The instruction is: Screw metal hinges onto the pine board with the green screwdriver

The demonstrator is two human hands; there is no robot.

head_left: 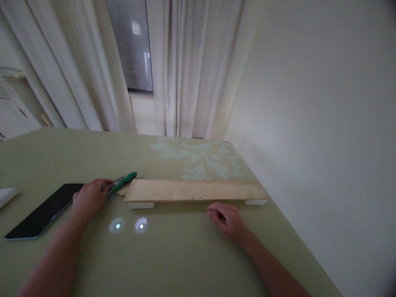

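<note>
My left hand (90,197) lies on the green table (173,251), its fingers closed round a green-handled tool (123,182) that points toward the left end of a long wooden plank (194,190). The plank rests on two small white blocks, one (141,205) near its left end and one (255,202) at its right. My right hand (228,220) rests on the table just in front of the plank's right half, fingers loosely curled, holding nothing that I can see.
A dark tablet (46,210) lies flat on the table left of my left hand. A white object (6,195) pokes in at the far left edge. Curtains (192,66) and a window stand behind the table; a bare wall (324,123) runs along its right edge.
</note>
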